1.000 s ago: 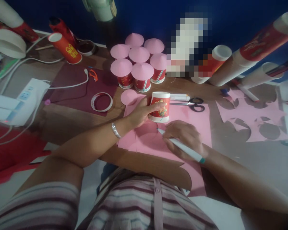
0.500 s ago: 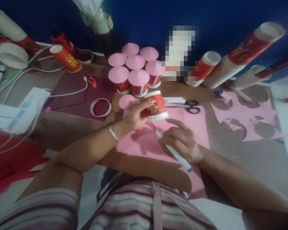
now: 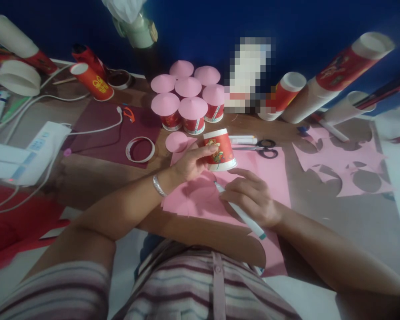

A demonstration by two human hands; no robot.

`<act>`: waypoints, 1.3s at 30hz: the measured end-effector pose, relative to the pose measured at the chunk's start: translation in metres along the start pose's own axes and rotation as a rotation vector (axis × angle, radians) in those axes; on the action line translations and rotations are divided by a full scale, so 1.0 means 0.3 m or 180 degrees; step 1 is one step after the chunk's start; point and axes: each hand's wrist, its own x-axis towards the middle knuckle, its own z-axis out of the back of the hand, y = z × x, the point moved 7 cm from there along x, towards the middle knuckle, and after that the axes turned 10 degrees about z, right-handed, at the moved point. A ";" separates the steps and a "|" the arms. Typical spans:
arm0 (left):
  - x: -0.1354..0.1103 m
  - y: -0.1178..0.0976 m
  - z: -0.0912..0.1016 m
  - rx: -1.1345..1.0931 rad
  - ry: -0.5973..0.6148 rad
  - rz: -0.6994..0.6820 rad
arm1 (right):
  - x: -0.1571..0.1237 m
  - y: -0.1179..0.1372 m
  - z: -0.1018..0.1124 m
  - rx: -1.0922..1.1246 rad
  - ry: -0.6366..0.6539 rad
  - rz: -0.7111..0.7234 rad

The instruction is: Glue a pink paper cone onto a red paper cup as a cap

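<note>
In my left hand [image 3: 191, 162] is a red paper cup [image 3: 224, 153] with white rims and a gold and green print, turned upside down with its wide rim low. My right hand [image 3: 250, 198], just below and right of the cup, grips a white marker pen [image 3: 245, 218] with a teal end. The pen's tip points up and left, over the pink paper [image 3: 200, 200] lying on the table. My right forefinger reaches close to the cup's lower rim; whether it touches, I cannot tell. A pink disc [image 3: 176, 142] lies just left of the cup.
Behind the cup stand several red cups topped with pink paper cones [image 3: 188, 86]. Scissors [image 3: 266, 149] and another marker [image 3: 243, 139] lie beyond my right hand. Cut pink scraps [image 3: 336, 155] are on the right; a tape roll [image 3: 140, 150] and a white router [image 3: 36, 153] on the left.
The cup has shifted slightly right and down in my left hand, and the left thumb lies further across its side. My right hand and the marker have barely moved.
</note>
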 end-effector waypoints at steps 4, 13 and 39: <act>-0.001 0.001 0.006 -0.0037 -0.0086 0.0051 | 0.000 0.001 0.008 0.0027 -0.0071 0.0033; -0.003 -0.008 -0.001 -0.0020 -0.0042 -0.0152 | 0.001 -0.038 0.029 0.0054 -0.0363 -0.0298; 0.004 0.002 0.001 0.0604 -0.0034 -0.0299 | 0.003 -0.060 0.028 0.0152 -0.0340 -0.0435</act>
